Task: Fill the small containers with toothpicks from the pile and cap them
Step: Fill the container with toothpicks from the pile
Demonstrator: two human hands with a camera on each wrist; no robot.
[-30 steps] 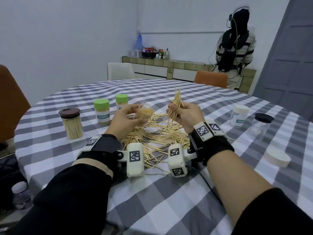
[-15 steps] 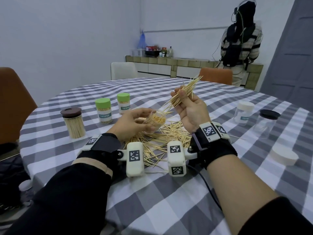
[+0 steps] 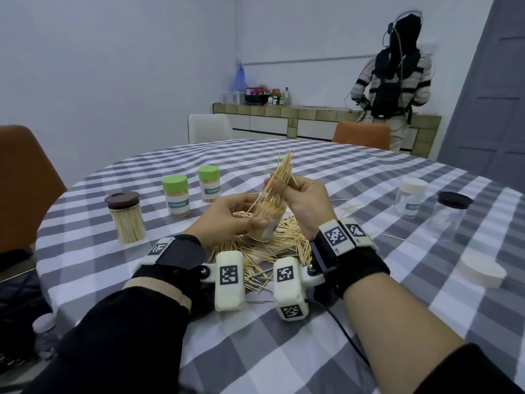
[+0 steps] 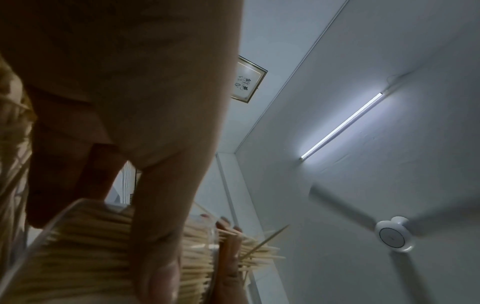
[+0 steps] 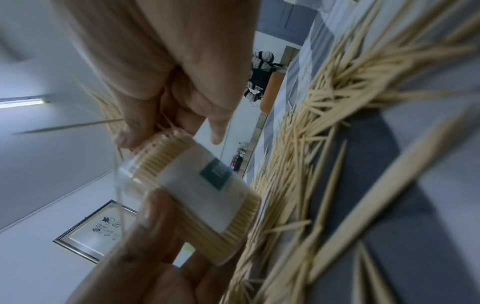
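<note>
My left hand [image 3: 227,220] grips a small clear container [image 3: 267,223] nearly full of toothpicks, held upright just above the toothpick pile [image 3: 272,248]. The container [image 5: 197,197] shows a white label with a green patch in the right wrist view. My right hand [image 3: 301,197] pinches a bundle of toothpicks [image 3: 279,177] whose lower ends reach into the container's open mouth. The upper ends fan out above my fingers. In the left wrist view the packed container [image 4: 85,253] fills the lower left under my thumb.
On the checked tablecloth [image 3: 284,351] stand two green-capped full containers [image 3: 175,199] [image 3: 209,183] and a brown-lidded jar [image 3: 125,216] at the left. At the right are a white-capped container [image 3: 410,200], a black-lidded empty jar [image 3: 449,216] and a loose white cap [image 3: 481,271]. A person [image 3: 395,81] stands at the far counter.
My left hand has turned the container from tilted to upright. My right hand has swung the bundle upright and lowered its ends into the container mouth.
</note>
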